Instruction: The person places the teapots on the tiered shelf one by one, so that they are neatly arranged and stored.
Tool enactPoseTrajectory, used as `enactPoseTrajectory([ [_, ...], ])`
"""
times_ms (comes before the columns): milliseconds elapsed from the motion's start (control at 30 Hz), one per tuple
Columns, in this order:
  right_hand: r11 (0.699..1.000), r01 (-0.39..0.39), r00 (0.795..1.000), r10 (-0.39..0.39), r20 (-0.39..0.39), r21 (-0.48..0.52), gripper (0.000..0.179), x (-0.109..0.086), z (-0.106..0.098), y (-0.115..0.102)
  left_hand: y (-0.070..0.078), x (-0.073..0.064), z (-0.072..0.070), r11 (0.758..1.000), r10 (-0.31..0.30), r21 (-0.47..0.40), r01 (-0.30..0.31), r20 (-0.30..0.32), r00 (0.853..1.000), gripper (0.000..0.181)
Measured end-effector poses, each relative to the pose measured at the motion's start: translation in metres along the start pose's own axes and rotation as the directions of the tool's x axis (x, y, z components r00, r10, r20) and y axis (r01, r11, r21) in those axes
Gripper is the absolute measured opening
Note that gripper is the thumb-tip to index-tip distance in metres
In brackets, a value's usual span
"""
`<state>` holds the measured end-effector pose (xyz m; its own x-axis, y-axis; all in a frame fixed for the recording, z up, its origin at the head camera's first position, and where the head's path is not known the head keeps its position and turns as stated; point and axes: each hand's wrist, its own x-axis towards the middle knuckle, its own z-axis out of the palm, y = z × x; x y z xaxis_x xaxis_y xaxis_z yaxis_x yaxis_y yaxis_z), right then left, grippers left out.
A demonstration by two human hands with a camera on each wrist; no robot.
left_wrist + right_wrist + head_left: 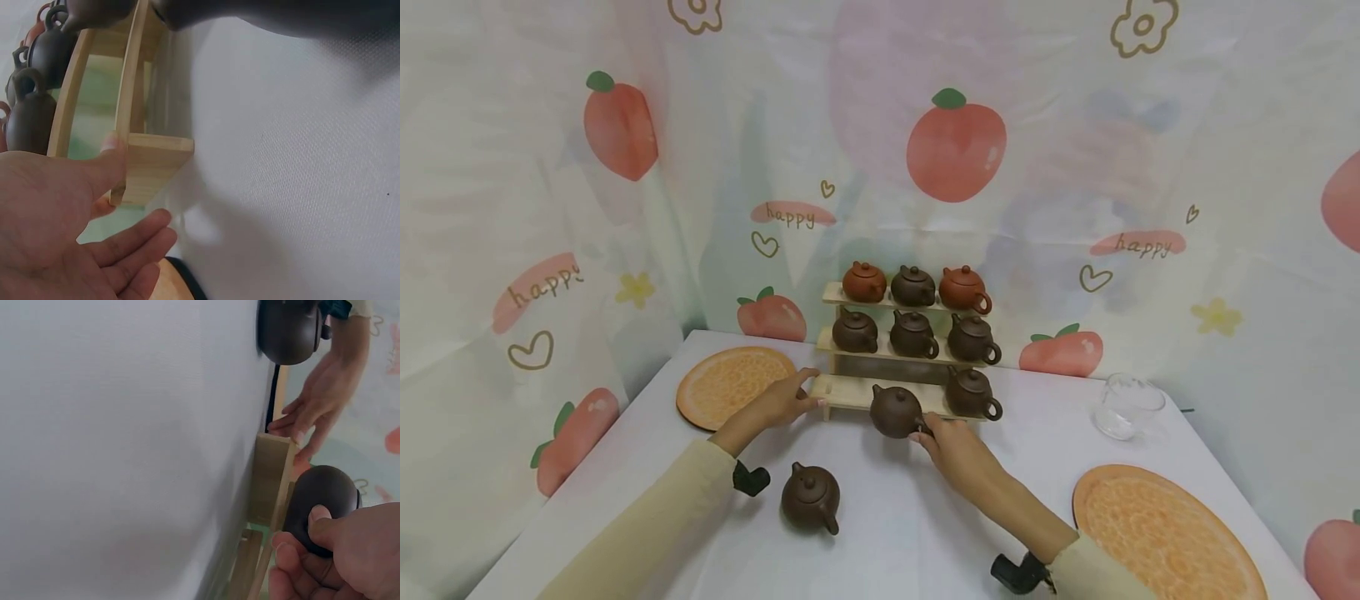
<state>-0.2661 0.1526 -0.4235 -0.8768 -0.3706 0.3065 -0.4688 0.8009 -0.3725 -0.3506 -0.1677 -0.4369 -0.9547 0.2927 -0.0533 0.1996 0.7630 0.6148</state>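
Note:
In the head view my right hand (962,457) pinches a dark brown teapot (897,412) by its handle side, just in front of the lowest tier of a three-tier wooden rack (850,390). The right wrist view shows the thumb pressed on that teapot's body (322,490). My left hand (784,402) grips the left end of the lowest board (125,106), thumb on one face and a finger behind. Another dark teapot (972,392) stands at that tier's right end. A loose brown teapot (810,498) sits on the table nearer me, below the left hand.
Three dark teapots (913,335) fill the middle tier; two reddish teapots (864,283) flank a dark one (913,287) on top. Orange round mats lie at left (733,385) and right front (1157,533). A clear glass vessel (1123,408) stands right. Fruit-printed cloth (1045,208) hangs behind.

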Motion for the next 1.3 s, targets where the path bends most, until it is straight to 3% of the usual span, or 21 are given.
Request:
enactPoseTrajectory([
  [333,0.999,-0.032,0.996,0.031,-0.089,-0.011,0.022,0.011,-0.003,0.001,-0.001,0.002,0.001,1.0,-0.003,0.0,0.003,0.004,1.0,0.06],
  [767,0.987,-0.14,0.989,0.136,-0.051,-0.076,0.025,0.03,-0.002,0.005,-0.001,0.002,0.001,1.0,-0.006,-0.007,0.006,0.004,1.0,0.06],
  [1300,0.977,-0.2,0.98,0.199,-0.026,-0.071,0.028,0.038,0.003,0.007,-0.001,0.002,0.001,1.0,-0.023,0.0,0.023,0.005,1.0,0.06],
])
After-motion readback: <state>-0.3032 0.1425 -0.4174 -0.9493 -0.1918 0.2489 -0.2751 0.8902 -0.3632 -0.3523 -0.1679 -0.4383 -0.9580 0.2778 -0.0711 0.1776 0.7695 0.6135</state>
